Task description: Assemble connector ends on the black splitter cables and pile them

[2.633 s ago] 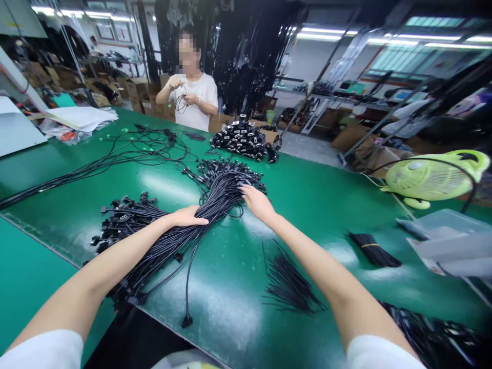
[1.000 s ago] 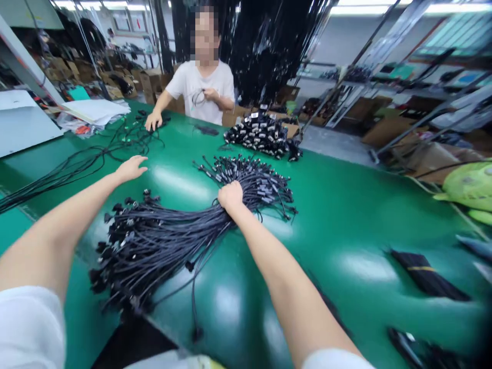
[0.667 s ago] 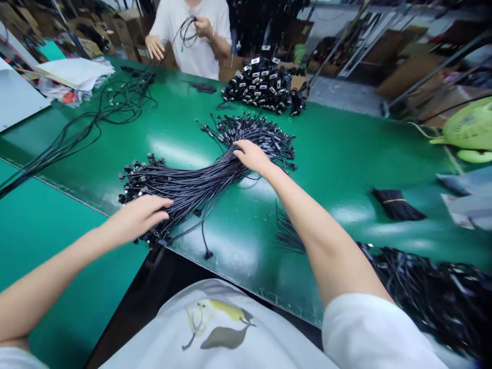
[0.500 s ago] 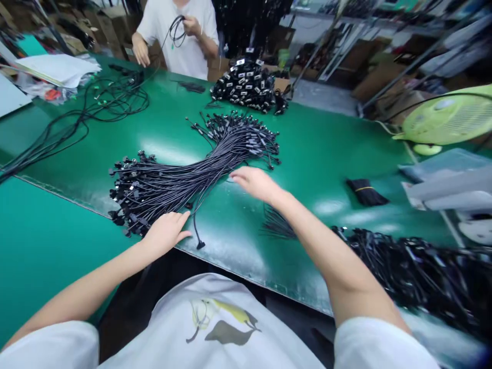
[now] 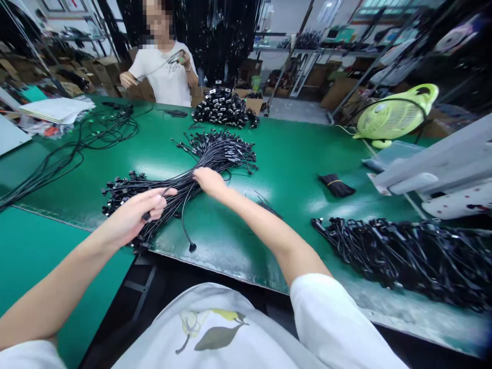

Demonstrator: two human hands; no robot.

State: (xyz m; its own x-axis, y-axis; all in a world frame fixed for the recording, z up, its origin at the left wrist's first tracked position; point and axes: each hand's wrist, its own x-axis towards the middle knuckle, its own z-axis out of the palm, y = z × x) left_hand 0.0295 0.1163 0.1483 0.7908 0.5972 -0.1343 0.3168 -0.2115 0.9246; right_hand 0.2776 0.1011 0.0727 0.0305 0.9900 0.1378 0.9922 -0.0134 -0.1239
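Note:
A large bundle of black cables (image 5: 172, 182) lies across the green table, connectors fanned out at both ends. My left hand (image 5: 142, 207) is closed round one black cable just above the bundle's near-left end; that cable's dark plug (image 5: 146, 216) pokes out below the fingers. At the middle of the bundle, my right hand (image 5: 209, 180) has its fingertips pinched together on a black cable, though the fingers partly hide it. One loose cable end with an angled plug (image 5: 192, 247) hangs toward the table's front edge.
To the right lie a long row of coiled cables (image 5: 400, 256), a banded bunch of black ties (image 5: 336, 185) and a green fan (image 5: 395, 115). Behind the bundle is a connector pile (image 5: 221, 107). A co-worker (image 5: 165, 72) across the table handles a cable; long loose cables (image 5: 77, 146) lie left.
My left hand has risen off the table edge and closed on a cable. The right hand has moved in onto the middle of the bundle. The view has tilted upward.

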